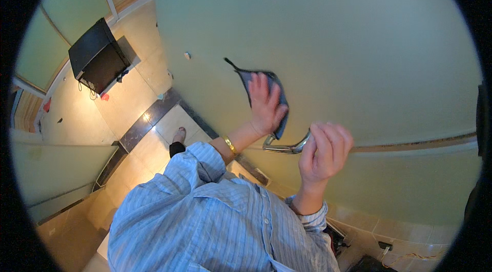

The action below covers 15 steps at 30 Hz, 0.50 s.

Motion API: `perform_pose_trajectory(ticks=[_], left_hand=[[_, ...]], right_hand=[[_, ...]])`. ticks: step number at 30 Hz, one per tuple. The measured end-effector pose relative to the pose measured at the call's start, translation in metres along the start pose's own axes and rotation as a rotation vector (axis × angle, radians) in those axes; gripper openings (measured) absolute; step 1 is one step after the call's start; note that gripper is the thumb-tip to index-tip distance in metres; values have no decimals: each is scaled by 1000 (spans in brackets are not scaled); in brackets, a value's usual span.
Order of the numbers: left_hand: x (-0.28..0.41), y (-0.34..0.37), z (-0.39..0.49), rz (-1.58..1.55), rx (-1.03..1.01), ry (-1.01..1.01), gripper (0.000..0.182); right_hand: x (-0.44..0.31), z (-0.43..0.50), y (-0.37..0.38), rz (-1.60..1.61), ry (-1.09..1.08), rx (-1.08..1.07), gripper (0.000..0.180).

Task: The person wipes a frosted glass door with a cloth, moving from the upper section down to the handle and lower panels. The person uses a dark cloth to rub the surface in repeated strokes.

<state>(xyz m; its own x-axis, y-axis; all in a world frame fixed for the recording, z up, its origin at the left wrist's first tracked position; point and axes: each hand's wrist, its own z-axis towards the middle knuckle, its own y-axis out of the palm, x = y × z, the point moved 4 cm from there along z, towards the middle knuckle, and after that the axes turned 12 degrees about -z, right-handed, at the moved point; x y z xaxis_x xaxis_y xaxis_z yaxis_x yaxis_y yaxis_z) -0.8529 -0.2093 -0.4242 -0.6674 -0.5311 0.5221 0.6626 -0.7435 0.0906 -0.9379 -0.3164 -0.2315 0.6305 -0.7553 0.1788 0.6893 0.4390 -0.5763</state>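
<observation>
My left hand [264, 108], with a gold bangle [230, 145] on its wrist, lies flat with fingers spread over a dark blue cloth [282, 97]. It presses the cloth against a pale green door panel [365, 49] that looks like frosted glass. One dark corner of the cloth trails out to the upper left. Just below, a curved shiny metal door handle [286, 149] sticks out from the panel. Around the handle's free end, my right hand [326, 151] has its fingers curled; part of that end is hidden.
A black box-shaped appliance [99, 58] stands on the tiled floor at left. Near it lie small red scraps [105, 97]. A dark threshold strip [148, 115] crosses the floor by a foot [180, 134]. At lower right, a plug and cable [385, 249] meet the wall.
</observation>
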Motion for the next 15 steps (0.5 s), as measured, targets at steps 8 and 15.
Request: perform_pose_trajectory(ticks=[8, 15], left_hand=[[-1, -4, -77, 106, -604, 528, 56], [-25, -35, -37, 68, -868, 646, 61]], right_hand=[[4, -22, -12, -24, -3, -37, 28], [-4, -17, -8, -76, -10, -73, 28]])
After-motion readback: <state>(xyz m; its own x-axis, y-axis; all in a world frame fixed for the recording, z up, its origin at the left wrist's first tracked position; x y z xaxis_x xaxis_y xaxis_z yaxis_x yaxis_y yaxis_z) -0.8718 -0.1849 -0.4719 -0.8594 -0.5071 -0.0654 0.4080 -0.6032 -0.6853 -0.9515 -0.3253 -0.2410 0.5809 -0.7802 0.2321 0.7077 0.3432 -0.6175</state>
